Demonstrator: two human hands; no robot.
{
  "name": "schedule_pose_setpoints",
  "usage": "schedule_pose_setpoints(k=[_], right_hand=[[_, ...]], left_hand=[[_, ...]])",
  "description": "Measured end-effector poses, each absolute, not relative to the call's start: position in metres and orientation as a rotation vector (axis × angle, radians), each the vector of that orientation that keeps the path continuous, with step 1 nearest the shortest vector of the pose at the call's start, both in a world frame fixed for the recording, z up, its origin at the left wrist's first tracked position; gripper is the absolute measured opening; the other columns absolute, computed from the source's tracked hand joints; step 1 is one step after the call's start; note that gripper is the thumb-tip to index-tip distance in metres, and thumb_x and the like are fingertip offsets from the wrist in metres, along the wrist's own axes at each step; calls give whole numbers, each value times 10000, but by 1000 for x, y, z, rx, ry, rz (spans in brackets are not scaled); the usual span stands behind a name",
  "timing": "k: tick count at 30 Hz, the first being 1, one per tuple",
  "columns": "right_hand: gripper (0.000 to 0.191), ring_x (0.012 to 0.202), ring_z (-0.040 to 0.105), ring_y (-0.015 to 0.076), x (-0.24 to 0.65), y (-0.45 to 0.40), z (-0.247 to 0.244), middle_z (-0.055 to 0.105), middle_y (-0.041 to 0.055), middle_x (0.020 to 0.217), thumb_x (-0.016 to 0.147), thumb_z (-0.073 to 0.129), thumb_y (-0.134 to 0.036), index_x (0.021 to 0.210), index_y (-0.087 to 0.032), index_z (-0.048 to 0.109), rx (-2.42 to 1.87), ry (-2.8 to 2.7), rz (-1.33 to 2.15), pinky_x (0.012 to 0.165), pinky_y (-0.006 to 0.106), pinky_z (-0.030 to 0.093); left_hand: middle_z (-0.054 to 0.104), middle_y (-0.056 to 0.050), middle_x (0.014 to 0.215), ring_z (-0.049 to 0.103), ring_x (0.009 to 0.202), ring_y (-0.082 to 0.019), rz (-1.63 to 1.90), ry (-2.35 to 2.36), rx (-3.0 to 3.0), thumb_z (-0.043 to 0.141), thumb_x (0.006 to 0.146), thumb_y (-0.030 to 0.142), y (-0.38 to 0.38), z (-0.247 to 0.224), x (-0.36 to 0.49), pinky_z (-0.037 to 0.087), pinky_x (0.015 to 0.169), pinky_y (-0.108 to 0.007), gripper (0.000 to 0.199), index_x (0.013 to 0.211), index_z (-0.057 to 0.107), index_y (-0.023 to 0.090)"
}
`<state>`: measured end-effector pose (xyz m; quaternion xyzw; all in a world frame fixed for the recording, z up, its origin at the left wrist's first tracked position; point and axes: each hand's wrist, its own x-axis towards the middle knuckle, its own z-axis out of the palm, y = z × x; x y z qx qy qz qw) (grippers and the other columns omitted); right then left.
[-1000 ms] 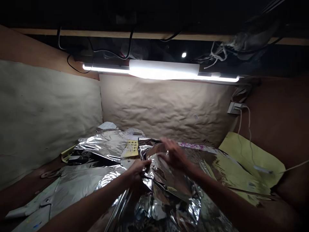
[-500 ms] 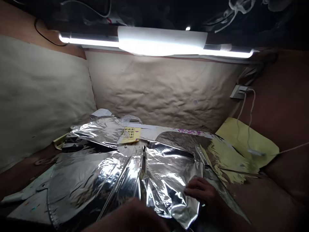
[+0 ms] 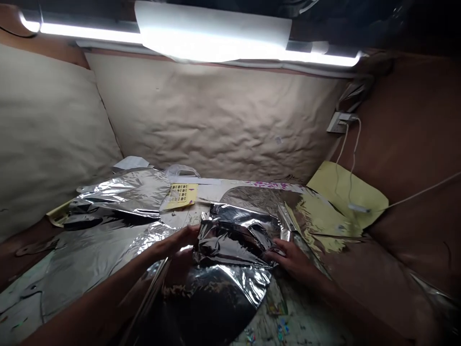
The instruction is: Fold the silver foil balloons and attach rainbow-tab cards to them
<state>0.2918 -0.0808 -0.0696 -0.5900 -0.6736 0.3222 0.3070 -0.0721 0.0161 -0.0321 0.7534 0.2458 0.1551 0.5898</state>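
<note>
A crumpled silver foil sheet is folded over near the middle of the table. My left hand grips its left edge, fingers closed on it. On the right side, my right hand pinches the same foil between thumb and fingers. Below the fold lies a dark, shiny rounded foil piece. Another silver foil sheet rests at the back left, beside a yellow card with a dark printed grid.
Yellow paper stands at the back right beneath a wall socket with white cables. A lit tube lamp hangs above. Small shiny scraps lie at the front of the table.
The foil's near part has been lifted and folded back, uncovering the tabletop. My left hand has moved forward onto the foil; my right hand is higher and gripping it. The view has shifted.
</note>
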Motion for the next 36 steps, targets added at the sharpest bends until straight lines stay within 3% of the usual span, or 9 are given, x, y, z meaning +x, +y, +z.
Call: schedule_pose_setpoints(k=[4, 8, 12, 17, 21, 25, 29, 32, 36], right_hand=[[606, 980, 651, 243, 288, -74, -72, 675, 62, 1063, 791, 673, -381, 1349, -198, 521, -1640, -1616, 897, 894, 373, 501], [842, 1091, 630, 241, 282, -94, -66, 560, 82, 1326, 774, 660, -314, 1526, -297, 282, -1710, -1604, 844, 926, 380, 501], [764, 1313, 494, 260, 282, -123, -61, 453, 70, 1480, 819, 621, -310, 1517, -325, 311, -1677, -1688, 932, 1050, 392, 437], [739, 1336, 477, 267, 284, -137, -64, 552, 108, 1374, 889, 555, -385, 1548, -256, 249, -1706, -1629, 994, 1069, 411, 422], [794, 1122, 628, 252, 276, -132, -63, 621, 95, 1205, 841, 559, -285, 1558, -242, 222, -1846, -1647, 902, 957, 401, 500], [797, 1141, 619, 239, 269, -134, -61, 586, 92, 1279, 813, 546, -219, 1550, -276, 246, -1771, -1749, 812, 961, 382, 515], [792, 1306, 522, 295, 275, -162, -66, 447, 91, 1495, 830, 619, -243, 1536, -355, 277, -1670, -1914, 806, 966, 400, 542], [806, 1412, 360, 398, 284, -187, -70, 257, 48, 1615, 814, 721, -377, 1514, -423, 321, -1530, -2176, 430, 1050, 545, 469], [891, 1425, 338, 397, 289, -194, -65, 359, 40, 1564, 782, 760, -453, 1532, -386, 284, -1367, -2507, 393, 1119, 582, 384]], left_hand=[[674, -73, 1086, 609, 1010, -274, 529, 903, 1861, 703, 778, 521, 19, -44, -56, 472, 881, -361, 637, 1301, 560, 186], [661, -57, 1051, 613, 946, -253, 485, 1120, 1754, 747, 724, 370, 2, -44, -47, 456, 840, -341, 936, 1523, 287, 210], [640, 10, 845, 601, 785, -200, 464, 1078, 1718, 700, 789, 383, -29, -40, -55, 434, 723, -290, 1008, 1575, 91, 214], [514, 72, 624, 515, 600, -154, 460, 1176, 1696, 560, 908, 444, -51, -50, -60, 368, 591, -257, 825, 1573, 135, 203], [681, -61, 985, 633, 890, -249, 561, 1424, 2153, 541, 926, 314, -60, -43, -49, 467, 789, -361, 804, 1583, 82, 247], [303, -55, 1593, 268, 1453, -316, 464, 973, 2764, 455, 967, 250, -58, -42, -37, 230, 1165, -503, 668, 1563, 174, 357], [144, -73, 1640, 115, 1493, -388, 96, 751, 2737, 463, 957, 564, -56, -59, -40, 138, 1177, -602, 693, 1560, 196, 352], [71, -97, 1644, 75, 1494, -402, -12, 770, 2660, 441, 911, 687, -63, -63, -48, 129, 1162, -637, 790, 1565, 135, 367], [69, -126, 1638, 64, 1489, -419, -92, 742, 2635, 465, 835, 775, -67, -52, -52, 93, 1161, -648, 916, 1569, 134, 340]])
